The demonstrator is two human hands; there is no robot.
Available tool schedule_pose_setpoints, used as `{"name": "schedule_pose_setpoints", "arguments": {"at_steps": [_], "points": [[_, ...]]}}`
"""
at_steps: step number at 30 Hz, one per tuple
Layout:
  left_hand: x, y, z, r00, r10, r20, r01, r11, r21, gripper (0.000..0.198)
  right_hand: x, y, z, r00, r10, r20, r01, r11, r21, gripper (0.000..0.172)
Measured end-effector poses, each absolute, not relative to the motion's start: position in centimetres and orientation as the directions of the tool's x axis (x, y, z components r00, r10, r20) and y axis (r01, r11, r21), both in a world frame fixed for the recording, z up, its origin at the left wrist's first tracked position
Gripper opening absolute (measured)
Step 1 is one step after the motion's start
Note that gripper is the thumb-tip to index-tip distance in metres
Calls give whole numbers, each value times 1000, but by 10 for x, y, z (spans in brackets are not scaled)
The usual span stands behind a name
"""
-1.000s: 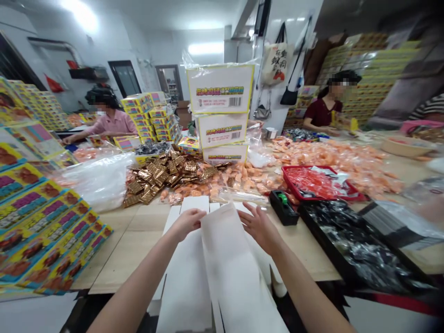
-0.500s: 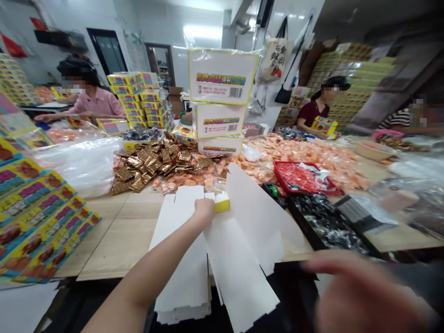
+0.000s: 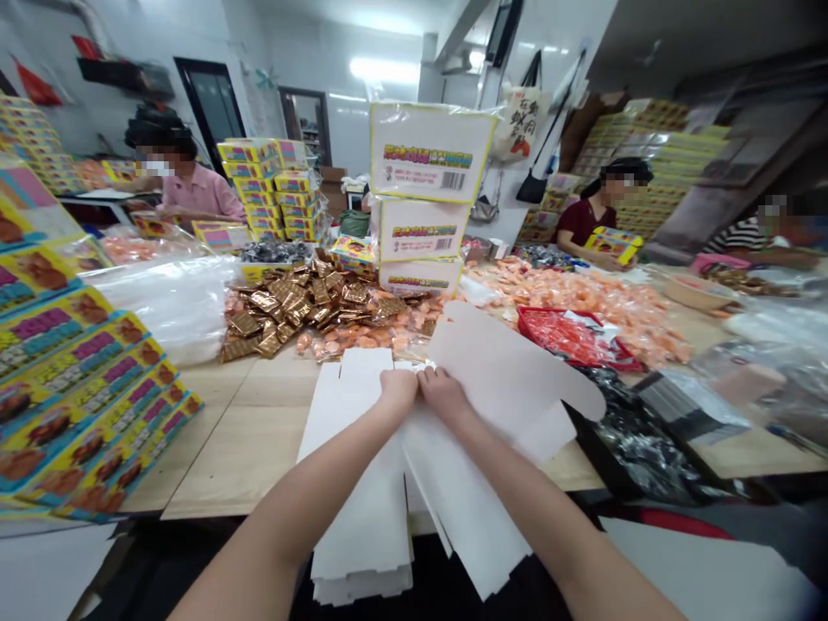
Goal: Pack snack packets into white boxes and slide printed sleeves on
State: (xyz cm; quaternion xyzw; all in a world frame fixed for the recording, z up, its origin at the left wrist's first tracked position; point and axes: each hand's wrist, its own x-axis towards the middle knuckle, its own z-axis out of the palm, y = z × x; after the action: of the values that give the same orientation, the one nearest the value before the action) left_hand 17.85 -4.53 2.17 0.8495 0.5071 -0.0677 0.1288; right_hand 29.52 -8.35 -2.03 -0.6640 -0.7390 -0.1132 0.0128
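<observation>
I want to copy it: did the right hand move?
Yes, the right hand moved leftward and up, from below the red tray to left of it, beside the left hand.

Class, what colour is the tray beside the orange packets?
The tray is red, best seen in the head view.

Left hand (image 3: 398,388), right hand (image 3: 443,397): two. Stacked white cartons (image 3: 423,229): three. Co-workers (image 3: 586,222): three.

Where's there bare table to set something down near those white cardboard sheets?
Bare wood shows between the yellow printed boxes and the white cardboard blanks under the left hand and right hand, and in a strip beyond the black wrappers. Behind, gold packets and orange sachets crowd the far side.
</observation>
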Motion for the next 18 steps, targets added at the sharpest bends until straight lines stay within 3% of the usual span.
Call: {"name": "schedule_pose_setpoints", "arguments": {"at_steps": [5,10,12,14,16,18], "points": [[175,-35,39,479,850,-218,875,-442,197,31,292,-79,-29,-95,962,256,990,63,130,30],[117,-67,67,525,847,-86,819,-475,322,30,285,-148,-43,23,924,381,1000,-17,-20,58],[94,-114,55,580,814,-35,758,-524,388,41,289,-187,-51,58,920,387,995,-21,-99,52],[81,-165,30,778,625,66,526,-704,477,57,294,-214,-54,55,930,364,991,-8,-131,41],[80,-206,3,843,497,207,398,-834,382,38,295,-224,-51,41,947,320,990,5,-140,36],[87,-226,-17,760,577,299,467,-805,366,17,293,-225,-46,36,964,264,985,10,-170,38]]}}
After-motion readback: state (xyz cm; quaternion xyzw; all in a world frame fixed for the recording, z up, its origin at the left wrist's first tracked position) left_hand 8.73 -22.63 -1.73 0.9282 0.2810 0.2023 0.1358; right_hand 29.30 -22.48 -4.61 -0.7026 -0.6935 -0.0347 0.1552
